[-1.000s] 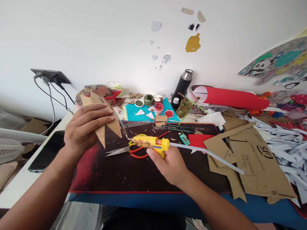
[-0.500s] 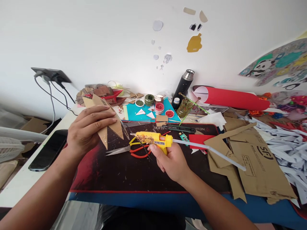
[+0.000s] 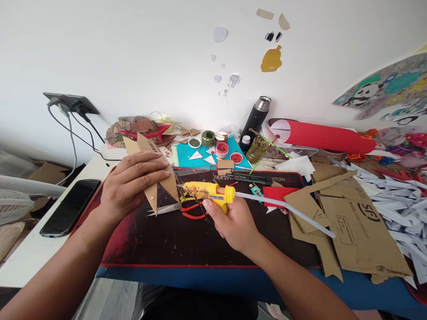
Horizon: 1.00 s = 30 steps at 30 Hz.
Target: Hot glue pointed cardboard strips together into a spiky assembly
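Observation:
My left hand (image 3: 133,182) is closed round a pointed, folded cardboard piece (image 3: 169,184), held above the left part of the dark mat (image 3: 160,246). In my right hand (image 3: 233,222) is a yellow hot glue gun (image 3: 207,192), its front stained brown. A long pale glue stick (image 3: 287,205) sticks out of its back. The nozzle points left, close to the right edge of the cardboard; whether they touch I cannot tell. Beneath them lie scissors (image 3: 168,208) with yellow and red-orange handles, partly hidden by the gun and the cardboard.
A black phone (image 3: 70,209) lies at the left. Open paint pots (image 3: 222,150), a black thermos (image 3: 256,118) and a jar with brushes (image 3: 257,150) stand at the back. Right are cardboard sheets (image 3: 358,240), a red roll (image 3: 327,137) and white paper strips (image 3: 393,209). A box cutter (image 3: 250,179) lies mid-mat.
My left hand has shifted right with the cardboard piece. The glue gun has moved slightly left, so its nozzle and the cardboard edge are closer together.

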{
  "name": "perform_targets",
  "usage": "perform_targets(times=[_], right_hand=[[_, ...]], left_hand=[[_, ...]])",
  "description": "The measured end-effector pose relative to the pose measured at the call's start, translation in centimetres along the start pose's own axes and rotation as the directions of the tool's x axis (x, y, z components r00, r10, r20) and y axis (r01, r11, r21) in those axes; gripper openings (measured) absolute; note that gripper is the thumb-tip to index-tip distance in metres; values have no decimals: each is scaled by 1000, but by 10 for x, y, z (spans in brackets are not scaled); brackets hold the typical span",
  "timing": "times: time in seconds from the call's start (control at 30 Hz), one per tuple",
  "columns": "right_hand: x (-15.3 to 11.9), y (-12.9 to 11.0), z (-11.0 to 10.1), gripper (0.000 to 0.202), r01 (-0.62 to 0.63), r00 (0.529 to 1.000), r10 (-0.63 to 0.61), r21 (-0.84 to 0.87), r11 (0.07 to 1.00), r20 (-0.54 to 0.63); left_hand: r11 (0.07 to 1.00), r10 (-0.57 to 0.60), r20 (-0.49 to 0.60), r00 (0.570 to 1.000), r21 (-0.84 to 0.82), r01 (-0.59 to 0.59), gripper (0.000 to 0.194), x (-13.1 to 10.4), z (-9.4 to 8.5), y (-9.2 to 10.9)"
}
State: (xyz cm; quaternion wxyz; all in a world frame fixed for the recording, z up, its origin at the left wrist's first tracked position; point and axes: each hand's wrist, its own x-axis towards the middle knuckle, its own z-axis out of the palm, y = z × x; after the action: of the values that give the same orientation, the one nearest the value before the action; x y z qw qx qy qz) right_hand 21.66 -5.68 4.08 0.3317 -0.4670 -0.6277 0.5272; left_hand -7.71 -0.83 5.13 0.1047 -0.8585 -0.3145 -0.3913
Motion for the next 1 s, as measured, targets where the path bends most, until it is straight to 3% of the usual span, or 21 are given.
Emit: perform_targets(times=[0.4,0.8,0.93,1.0], right_hand=[[1,1,-1,53,50,999,-51,-65,997,-16],[0,6,-1,53,16,1000,-16,1,1000,-25],[1,11,-1,55,-48,999,51,128,991,-18],[2,12,-1,57,-91,996,90,219,972,12]], left_hand=[[1000,14,28,1000,11,-15,32,1,-1,7],[1000,12,10,1000,17,-13,32,4,-3,8],[998,-67,-57,996,9,67,26,2,-1,8],[972,-232,-90,969,3,233,19,1,-1,10]])
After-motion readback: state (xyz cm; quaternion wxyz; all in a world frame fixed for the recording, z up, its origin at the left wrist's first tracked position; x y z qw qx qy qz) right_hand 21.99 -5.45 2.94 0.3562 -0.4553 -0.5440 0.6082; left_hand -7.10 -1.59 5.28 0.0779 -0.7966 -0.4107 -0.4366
